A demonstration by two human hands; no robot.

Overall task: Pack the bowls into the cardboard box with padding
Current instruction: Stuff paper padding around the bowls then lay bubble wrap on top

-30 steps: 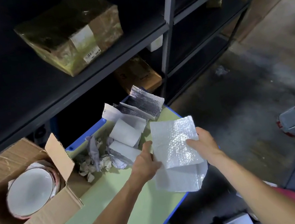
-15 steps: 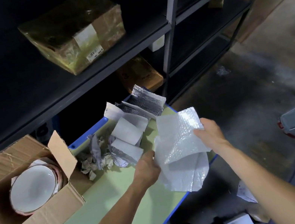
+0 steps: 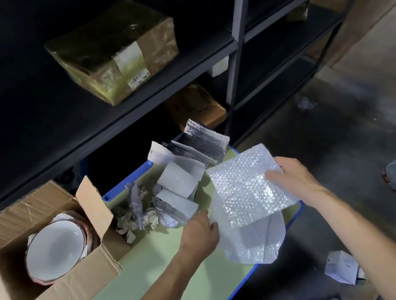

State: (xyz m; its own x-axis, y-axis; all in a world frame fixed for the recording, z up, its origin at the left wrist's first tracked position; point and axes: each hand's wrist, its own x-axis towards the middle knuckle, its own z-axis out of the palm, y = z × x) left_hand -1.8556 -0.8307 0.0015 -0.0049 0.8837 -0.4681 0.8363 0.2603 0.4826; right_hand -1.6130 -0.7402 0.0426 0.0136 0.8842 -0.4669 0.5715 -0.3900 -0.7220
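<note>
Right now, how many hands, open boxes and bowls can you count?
Hands: 2, left hand and right hand, both holding the bubble wrap
Open cardboard box: 1
Bowl: 1 in plain sight; others stacked under it, number unclear
Total: 4

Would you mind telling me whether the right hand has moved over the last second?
Yes. The right hand, holding the bubble wrap, has shifted right and slightly up, away from the foil pads on the table.
</note>
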